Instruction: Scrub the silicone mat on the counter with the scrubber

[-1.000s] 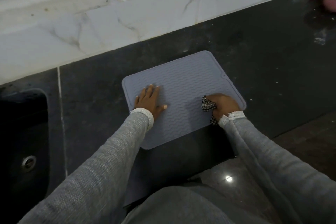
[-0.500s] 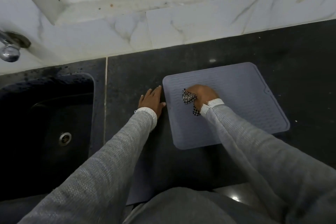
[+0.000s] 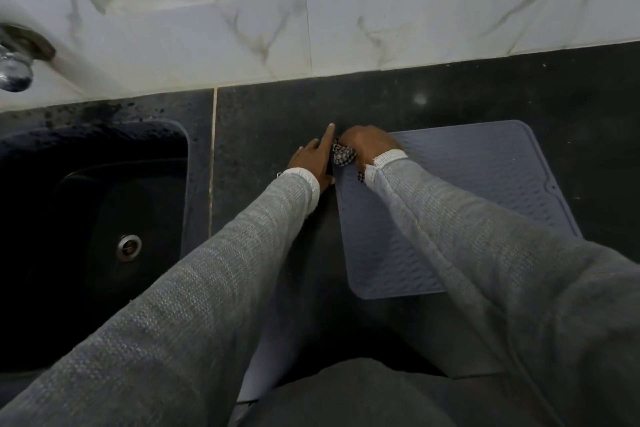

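While the grey silicone mat (image 3: 460, 204) lies flat on the dark stone bench (image 3: 277, 107), the right hand (image 3: 369, 144) is curled round a black-and-white checked scrubber (image 3: 343, 155) and presses it onto the mat's far left corner. The left hand (image 3: 311, 161) rests just left of the mat on the bench, fingers straight, its forefinger extended along the mat's left edge and touching the scrubber. Both arms wear grey knit sleeves (image 3: 207, 270) with white cuffs. The right forearm crosses over the near half of the mat and hides its near right corner. The mat shows a wavy ribbed surface and a raised rim, with a small notch on its right edge. Left of the mat, beyond a pale joint line in the bench, sits a black sink (image 3: 93, 218) with a metal drain (image 3: 129, 246). A metal tap (image 3: 15, 69) projects from the marbled white wall tiles (image 3: 381, 31) behind the sink.
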